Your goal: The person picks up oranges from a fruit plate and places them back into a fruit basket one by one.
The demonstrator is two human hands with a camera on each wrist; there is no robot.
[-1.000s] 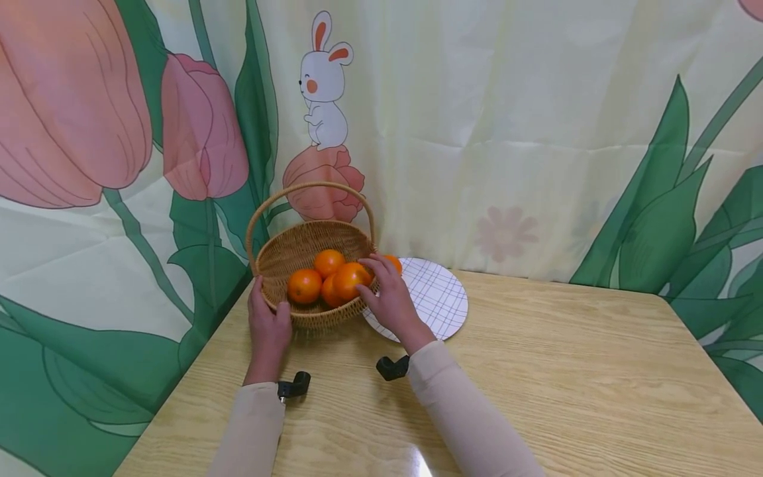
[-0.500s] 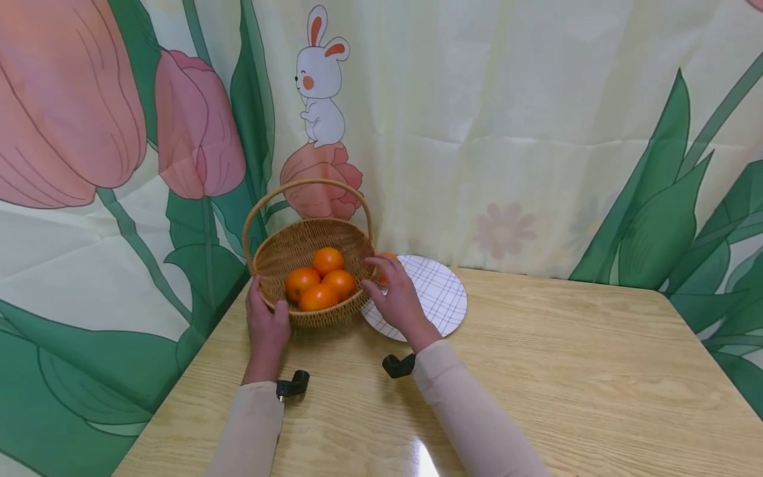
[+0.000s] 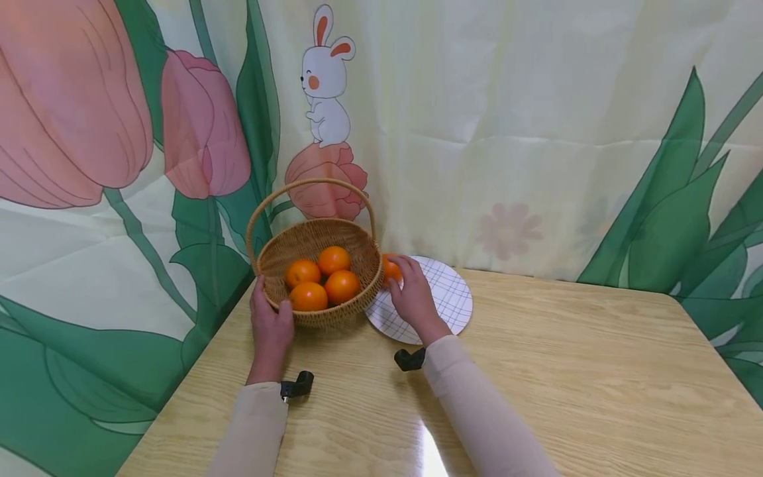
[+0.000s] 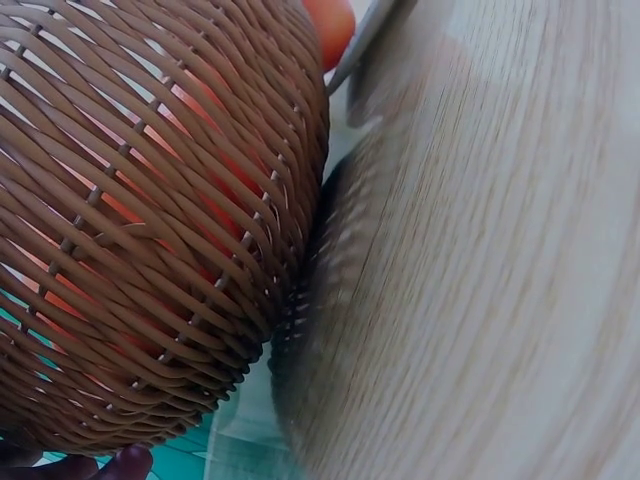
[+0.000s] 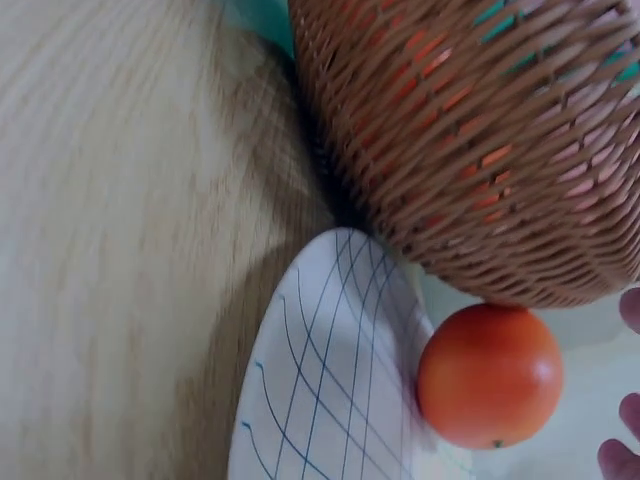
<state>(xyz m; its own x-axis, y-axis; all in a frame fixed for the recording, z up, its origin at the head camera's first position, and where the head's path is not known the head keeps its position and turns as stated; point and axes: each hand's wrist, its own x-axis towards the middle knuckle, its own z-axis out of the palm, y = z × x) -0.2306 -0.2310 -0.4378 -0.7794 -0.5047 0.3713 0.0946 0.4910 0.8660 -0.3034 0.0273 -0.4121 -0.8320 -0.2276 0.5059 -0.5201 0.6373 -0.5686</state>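
A wicker basket (image 3: 322, 232) with a tall hoop handle leans toward me at the back left of the table, several oranges (image 3: 308, 297) lying inside. My left hand (image 3: 271, 328) grips its front left rim; in the left wrist view, only fingertips (image 4: 125, 463) show under the weave. One more orange (image 5: 490, 376) sits on a round white plate (image 5: 315, 370) with blue crossing lines, close against the basket's right side. My right hand (image 3: 414, 298) reaches over the plate around this orange. In the right wrist view its spread fingers (image 5: 630, 410) stand apart from the fruit.
The wooden table (image 3: 566, 371) stretches to the right of the plate. A curtain (image 3: 441, 132) printed with tulips and a rabbit hangs behind and to the left, close to the basket. Each wrist wears a black camera mount (image 3: 298, 384).
My right hand let an orange go into the basket, where it settled among the others. Then it moved right, over to the orange on the plate. My left hand stayed on the basket.
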